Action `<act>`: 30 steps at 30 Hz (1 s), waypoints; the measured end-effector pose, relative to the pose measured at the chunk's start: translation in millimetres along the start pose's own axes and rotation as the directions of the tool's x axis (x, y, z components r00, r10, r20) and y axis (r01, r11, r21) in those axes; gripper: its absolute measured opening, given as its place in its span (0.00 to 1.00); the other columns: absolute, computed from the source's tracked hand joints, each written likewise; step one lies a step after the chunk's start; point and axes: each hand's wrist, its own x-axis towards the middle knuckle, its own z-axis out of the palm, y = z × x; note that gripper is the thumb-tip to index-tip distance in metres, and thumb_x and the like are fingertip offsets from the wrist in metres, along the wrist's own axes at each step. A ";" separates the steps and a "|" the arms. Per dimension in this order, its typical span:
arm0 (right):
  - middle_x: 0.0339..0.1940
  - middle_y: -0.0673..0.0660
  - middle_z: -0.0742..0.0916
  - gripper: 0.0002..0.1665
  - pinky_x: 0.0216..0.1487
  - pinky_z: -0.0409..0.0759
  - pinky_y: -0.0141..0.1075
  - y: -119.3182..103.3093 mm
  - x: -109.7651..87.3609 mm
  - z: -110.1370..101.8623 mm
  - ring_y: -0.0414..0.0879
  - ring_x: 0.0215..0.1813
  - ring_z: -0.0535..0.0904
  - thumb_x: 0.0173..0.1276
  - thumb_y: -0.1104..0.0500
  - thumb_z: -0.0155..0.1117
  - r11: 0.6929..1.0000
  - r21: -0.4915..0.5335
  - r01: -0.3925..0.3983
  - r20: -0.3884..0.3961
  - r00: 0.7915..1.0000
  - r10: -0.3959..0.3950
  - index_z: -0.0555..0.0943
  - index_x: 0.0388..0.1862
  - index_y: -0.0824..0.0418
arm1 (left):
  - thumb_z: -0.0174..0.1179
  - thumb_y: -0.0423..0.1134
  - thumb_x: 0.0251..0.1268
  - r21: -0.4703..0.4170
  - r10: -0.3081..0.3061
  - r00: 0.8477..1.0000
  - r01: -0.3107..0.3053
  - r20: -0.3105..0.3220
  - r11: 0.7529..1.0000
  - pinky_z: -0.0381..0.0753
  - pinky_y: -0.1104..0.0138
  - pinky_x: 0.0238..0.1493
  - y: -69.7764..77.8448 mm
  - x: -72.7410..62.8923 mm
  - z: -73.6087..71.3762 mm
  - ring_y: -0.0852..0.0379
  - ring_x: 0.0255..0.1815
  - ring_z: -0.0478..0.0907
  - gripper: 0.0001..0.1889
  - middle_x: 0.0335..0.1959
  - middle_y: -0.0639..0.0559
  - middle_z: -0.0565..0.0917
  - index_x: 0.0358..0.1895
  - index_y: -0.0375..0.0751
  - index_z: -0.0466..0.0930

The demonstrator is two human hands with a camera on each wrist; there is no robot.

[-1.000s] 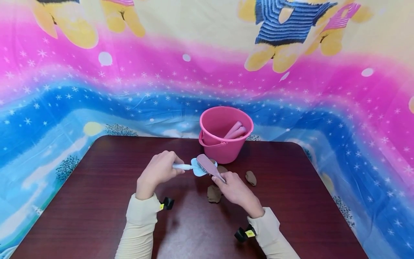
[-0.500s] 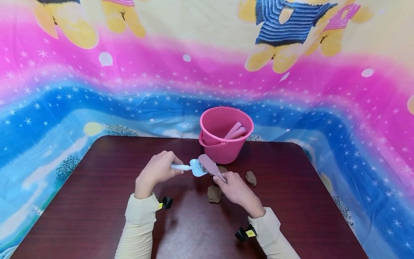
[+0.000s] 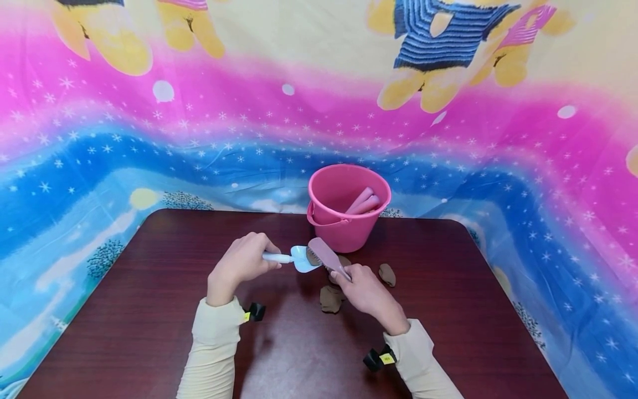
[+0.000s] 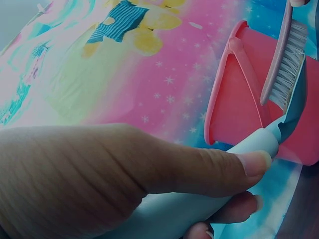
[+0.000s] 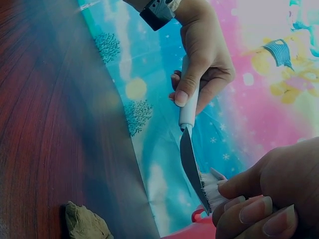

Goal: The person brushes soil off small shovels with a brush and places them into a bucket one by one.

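My left hand (image 3: 243,261) grips the handle of a light blue toy trowel (image 3: 301,260), its blade pointing right. In my right hand (image 3: 368,292) is a mauve brush (image 3: 325,255), gripped by its handle. The white bristles (image 4: 290,62) touch the trowel blade in the left wrist view. A brown patch (image 3: 312,256) shows on the blade beside the brush head; whether it is dirt or clay I cannot tell. Both tools are held above the table, in front of the pink bucket (image 3: 344,235).
Brown clay-like lumps lie on the dark wooden table (image 3: 149,310): one lump (image 3: 330,300) left of the right hand, another (image 3: 386,275) farther right, and one partly hidden behind the brush. Two pink handles (image 3: 364,202) stick up inside the bucket. A patterned cloth (image 3: 224,138) hangs behind.
The brush has shifted slightly right along the trowel blade, uncovering the brown patch. The trowel has moved a little left with my left hand.
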 end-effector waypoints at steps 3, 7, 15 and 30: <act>0.14 0.48 0.68 0.18 0.19 0.56 0.33 0.8 0.6 -0.2 0.42 0.17 0.58 0.79 0.52 0.57 1.000 -0.004 -0.003 0.006 1.000 0.003 0.80 0.29 0.61 | 0.77 0.40 0.54 0.001 -0.003 1.000 0.003 0.002 1.000 0.77 0.63 0.33 -0.7 -0.6 -0.5 0.59 0.29 0.77 0.07 0.30 0.57 0.89 0.37 0.45 0.93; 0.14 0.49 0.68 0.18 0.18 0.56 0.33 1.8 2.0 -0.6 0.42 0.16 0.58 0.79 0.52 0.58 1.000 -0.005 -0.014 0.008 1.000 0.014 0.81 0.32 0.62 | 0.77 0.39 0.54 -0.003 -0.003 1.000 0.003 0.003 1.000 0.77 0.63 0.33 -1.3 -1.1 -1.3 0.59 0.29 0.77 0.07 0.30 0.58 0.89 0.37 0.45 0.93; 0.14 0.50 0.69 0.18 0.19 0.57 0.34 3.2 2.6 -0.5 0.43 0.16 0.59 0.79 0.51 0.57 0.999 -0.010 -0.031 0.007 0.999 0.031 0.81 0.34 0.63 | 0.77 0.39 0.54 0.003 0.000 1.000 0.000 -0.001 1.000 0.78 0.63 0.33 -2.9 -1.2 -1.9 0.60 0.29 0.77 0.07 0.30 0.58 0.89 0.36 0.45 0.93; 0.14 0.50 0.69 0.17 0.19 0.57 0.34 2.4 0.6 -2.6 0.43 0.17 0.59 0.79 0.52 0.57 0.998 -0.030 -0.050 0.024 0.998 0.051 0.83 0.38 0.63 | 0.77 0.38 0.54 -0.018 -0.036 0.998 0.037 0.042 0.999 0.76 0.64 0.31 -5.2 -3.8 -4.5 0.58 0.28 0.75 0.09 0.31 0.57 0.89 0.38 0.43 0.93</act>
